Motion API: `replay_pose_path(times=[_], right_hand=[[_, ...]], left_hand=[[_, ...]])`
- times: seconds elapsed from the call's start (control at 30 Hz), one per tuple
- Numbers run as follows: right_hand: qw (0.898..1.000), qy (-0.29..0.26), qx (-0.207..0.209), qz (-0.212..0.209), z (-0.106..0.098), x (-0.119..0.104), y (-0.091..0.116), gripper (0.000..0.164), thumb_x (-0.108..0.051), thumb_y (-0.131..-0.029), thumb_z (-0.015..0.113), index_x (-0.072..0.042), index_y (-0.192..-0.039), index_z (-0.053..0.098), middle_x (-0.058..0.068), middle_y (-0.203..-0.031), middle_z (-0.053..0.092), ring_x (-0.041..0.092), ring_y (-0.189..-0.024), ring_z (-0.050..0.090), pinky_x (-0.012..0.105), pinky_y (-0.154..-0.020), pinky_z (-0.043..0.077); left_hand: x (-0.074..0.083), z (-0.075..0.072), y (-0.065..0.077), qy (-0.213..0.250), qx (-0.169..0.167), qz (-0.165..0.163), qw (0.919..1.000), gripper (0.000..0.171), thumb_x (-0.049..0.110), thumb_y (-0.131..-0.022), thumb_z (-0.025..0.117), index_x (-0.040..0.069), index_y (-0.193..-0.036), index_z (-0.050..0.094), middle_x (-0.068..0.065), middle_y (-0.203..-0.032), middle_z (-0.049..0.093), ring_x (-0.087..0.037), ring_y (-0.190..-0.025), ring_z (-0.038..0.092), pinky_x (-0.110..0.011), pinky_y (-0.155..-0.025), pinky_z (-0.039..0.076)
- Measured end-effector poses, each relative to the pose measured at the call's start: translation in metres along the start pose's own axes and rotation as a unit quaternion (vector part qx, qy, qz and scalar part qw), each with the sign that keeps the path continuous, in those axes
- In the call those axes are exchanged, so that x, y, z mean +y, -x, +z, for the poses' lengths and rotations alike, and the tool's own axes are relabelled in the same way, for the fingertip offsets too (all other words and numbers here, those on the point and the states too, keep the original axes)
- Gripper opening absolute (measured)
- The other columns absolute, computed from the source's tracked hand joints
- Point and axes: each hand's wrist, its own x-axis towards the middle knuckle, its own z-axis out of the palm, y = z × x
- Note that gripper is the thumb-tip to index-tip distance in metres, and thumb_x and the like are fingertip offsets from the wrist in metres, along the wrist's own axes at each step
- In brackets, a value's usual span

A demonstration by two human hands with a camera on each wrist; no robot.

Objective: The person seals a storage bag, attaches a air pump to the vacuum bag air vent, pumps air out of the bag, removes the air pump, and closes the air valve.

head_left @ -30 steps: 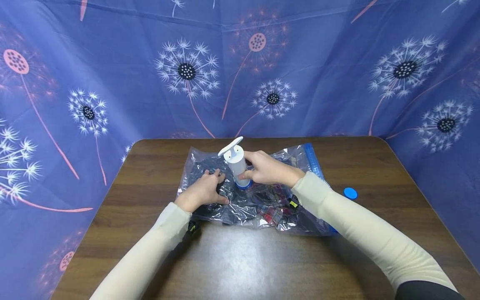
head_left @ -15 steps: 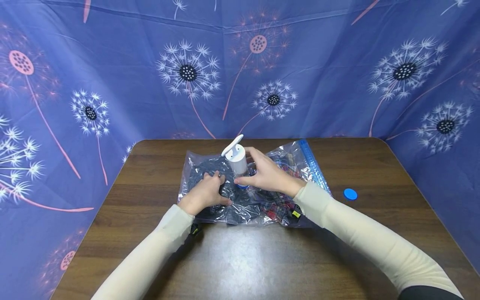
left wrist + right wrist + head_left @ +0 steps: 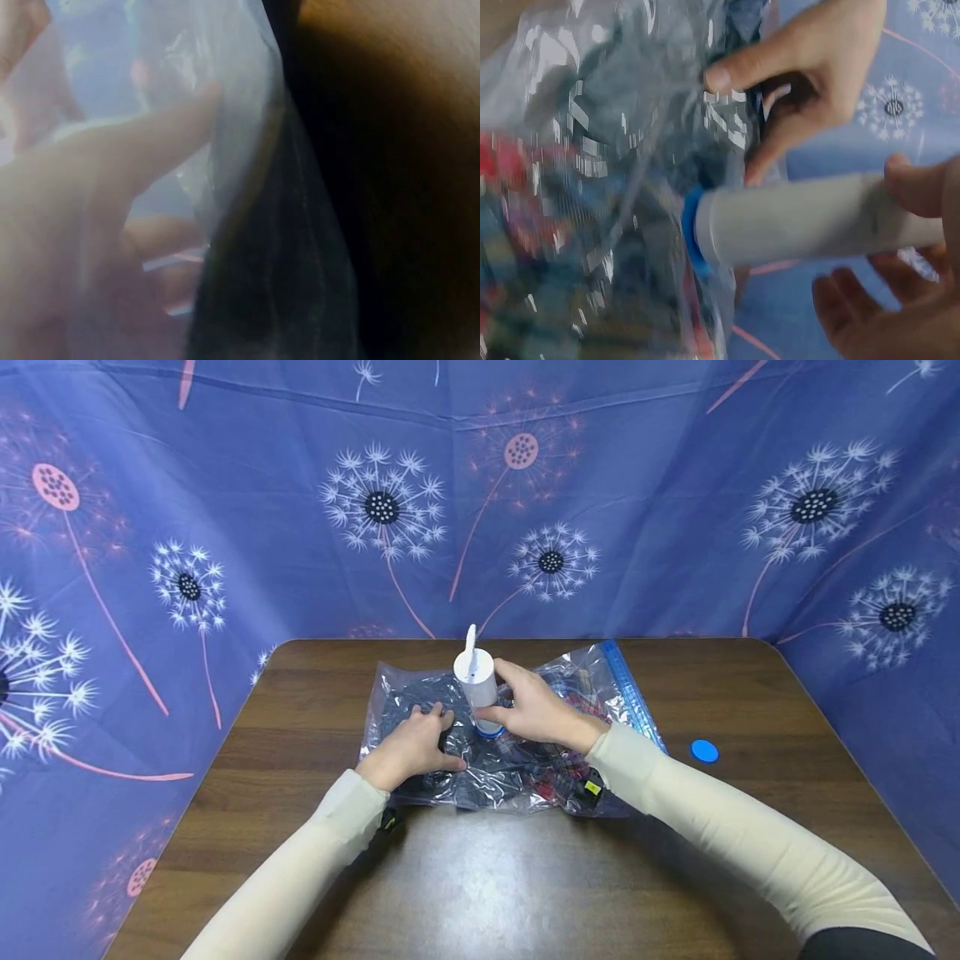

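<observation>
A white hand pump [image 3: 476, 683] with a flat handle on top stands upright on a clear vacuum storage bag [image 3: 495, 785] with dark and plaid cloth inside. Its lower end meets a blue ring valve [image 3: 694, 229] on the bag. My right hand [image 3: 540, 712] holds the pump's white barrel from the right, thumb in front and fingers behind. To the left of the pump, my left hand [image 3: 411, 745] rests on the bag with spread fingers. The left wrist view is hazy through clear plastic and shows that hand's fingers [image 3: 165, 139].
A round blue cap [image 3: 704, 751] lies on the wooden table [image 3: 480, 893], right of the bag. A blue zip strip [image 3: 633, 693] runs along the bag's right end. Blue dandelion-print cloth [image 3: 645, 468] hangs behind the table.
The pump's handle has turned, from slanting across the top to nearly end-on. My right hand loosened from the barrel and closed round it again. The left hand stays on the bag.
</observation>
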Motion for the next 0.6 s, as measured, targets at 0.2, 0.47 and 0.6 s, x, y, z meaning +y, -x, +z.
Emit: replay_pose_path(times=[0.2,0.47,0.6], right_hand=[[0.998,-0.013,-0.061,0.002,-0.007,0.003,0.004,0.065,-0.005,-0.094,0.070,-0.003,-0.152,0.040,0.021,-0.142,0.058,0.039,-0.132,0.058,0.058,-0.109,0.048],[0.999,0.022,-0.014,0.020,0.009,0.001,0.008,0.094,-0.034,-0.083,0.087,-0.004,-0.154,0.034,0.017,-0.144,0.051,0.032,-0.132,0.053,0.054,-0.109,0.048],[0.997,0.055,0.041,0.026,0.014,-0.002,0.006,0.089,-0.039,-0.080,0.089,-0.003,-0.145,0.042,0.016,-0.135,0.051,0.030,-0.122,0.055,0.051,-0.105,0.051]], left_hand=[[0.001,-0.001,0.000,0.001,-0.004,0.005,1.0000,0.097,0.053,-0.082,0.083,0.007,-0.157,0.043,-0.024,-0.166,0.029,-0.059,-0.147,0.027,-0.064,-0.119,0.032],[0.000,0.000,0.001,0.005,0.002,0.011,0.9999,0.095,0.052,-0.081,0.084,0.007,-0.156,0.045,-0.024,-0.165,0.031,-0.059,-0.146,0.029,-0.063,-0.118,0.033],[0.000,0.000,0.001,0.006,0.000,0.012,0.9999,0.096,0.052,-0.082,0.084,0.007,-0.156,0.044,-0.024,-0.165,0.030,-0.060,-0.146,0.028,-0.064,-0.118,0.033]])
